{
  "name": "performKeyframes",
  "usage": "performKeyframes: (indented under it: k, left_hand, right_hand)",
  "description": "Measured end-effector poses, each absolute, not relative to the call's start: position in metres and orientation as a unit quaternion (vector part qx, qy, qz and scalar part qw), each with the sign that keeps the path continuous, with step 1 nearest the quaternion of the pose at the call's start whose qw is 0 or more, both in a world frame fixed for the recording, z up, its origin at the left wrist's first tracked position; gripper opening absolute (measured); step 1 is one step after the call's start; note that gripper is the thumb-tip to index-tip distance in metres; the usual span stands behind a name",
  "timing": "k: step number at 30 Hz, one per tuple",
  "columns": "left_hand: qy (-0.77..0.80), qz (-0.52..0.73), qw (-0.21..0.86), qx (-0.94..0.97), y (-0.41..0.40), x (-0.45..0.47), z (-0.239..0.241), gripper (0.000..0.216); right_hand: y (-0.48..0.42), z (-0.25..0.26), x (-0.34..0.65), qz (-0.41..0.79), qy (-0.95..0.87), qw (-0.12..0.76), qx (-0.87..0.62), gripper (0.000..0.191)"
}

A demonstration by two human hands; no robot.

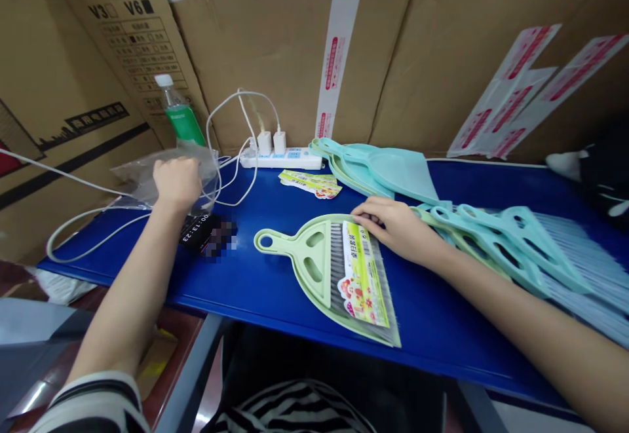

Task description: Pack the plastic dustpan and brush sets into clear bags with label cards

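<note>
Left hand (177, 181) fisted on clear plastic bag (140, 174), right hand (390, 226) fingers bent at green dustpan-and-brush set (337, 276), pinch unclear, its lower corner near table's (255, 282) front edge, so a careless push could drop it.

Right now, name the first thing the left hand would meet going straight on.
Past the clear plastic bag at its grip, the left hand would probably meet the green-labelled bottle; depth is unclear.
</note>
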State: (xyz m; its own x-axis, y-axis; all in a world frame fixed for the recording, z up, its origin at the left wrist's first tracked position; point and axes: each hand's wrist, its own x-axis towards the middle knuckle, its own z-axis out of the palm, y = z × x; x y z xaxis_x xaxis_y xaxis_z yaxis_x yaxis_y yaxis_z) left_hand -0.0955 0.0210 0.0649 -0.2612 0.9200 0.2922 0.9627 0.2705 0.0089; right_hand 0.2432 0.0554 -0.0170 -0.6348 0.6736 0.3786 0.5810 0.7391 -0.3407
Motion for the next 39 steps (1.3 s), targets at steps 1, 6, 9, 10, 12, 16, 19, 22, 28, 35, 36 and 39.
performKeyframes:
  k: [1, 6, 9, 10, 12, 16, 19, 22, 28, 35, 36, 39]
  left_hand:
    - [-0.788, -0.088, 0.118, -0.598, 0.020, -0.093, 0.066, 0.023]
    - [-0.774, -0.079, 0.130, -0.614, 0.019, -0.086, 0.070, 0.029]
    - [-0.751, -0.063, 0.159, -0.638, 0.016, -0.081, 0.071, 0.030]
    - [-0.742, -0.069, 0.171, -0.644, 0.014, -0.079, 0.071, 0.029]
    - [-0.728, -0.096, 0.193, -0.651, 0.011, -0.075, 0.070, 0.028]
    - [-0.684, -0.146, 0.246, -0.671, 0.010, -0.067, 0.059, 0.030]
    - [-0.582, -0.154, 0.263, -0.753, 0.012, -0.061, 0.046, 0.033]
    - [-0.455, -0.093, 0.210, -0.860, 0.015, -0.056, 0.034, 0.036]
    - [-0.362, -0.064, 0.108, -0.924, 0.014, -0.052, 0.026, 0.038]
    - [-0.304, -0.083, 0.004, -0.949, 0.011, -0.048, 0.026, 0.030]
    - [-0.297, -0.086, -0.009, -0.951, 0.011, -0.047, 0.026, 0.030]
    - [-0.280, -0.102, -0.055, -0.953, 0.010, -0.046, 0.028, 0.031]
  right_hand:
    - [0.055, -0.017, 0.243, 0.094, -0.899, 0.246, -0.349, 0.028]
    - [0.054, -0.016, 0.242, 0.098, -0.902, 0.241, -0.346, 0.030]
    - [0.054, -0.016, 0.241, 0.105, -0.899, 0.241, -0.351, 0.029]
    - [0.055, -0.016, 0.241, 0.107, -0.897, 0.241, -0.354, 0.029]
    - [0.056, -0.016, 0.241, 0.110, -0.893, 0.240, -0.364, 0.026]
    - [0.056, -0.013, 0.240, 0.124, -0.881, 0.228, -0.395, 0.020]
    - [0.054, -0.007, 0.241, 0.151, -0.871, 0.211, -0.418, 0.017]
    - [0.052, 0.001, 0.245, 0.176, -0.878, 0.187, -0.404, 0.021]
    - [0.054, 0.010, 0.253, 0.179, -0.894, 0.170, -0.373, 0.025]
    - [0.058, 0.015, 0.261, 0.159, -0.886, 0.174, -0.401, 0.026]
    - [0.058, 0.016, 0.262, 0.156, -0.883, 0.178, -0.406, 0.026]
    - [0.058, 0.021, 0.265, 0.150, -0.877, 0.180, -0.420, 0.026]
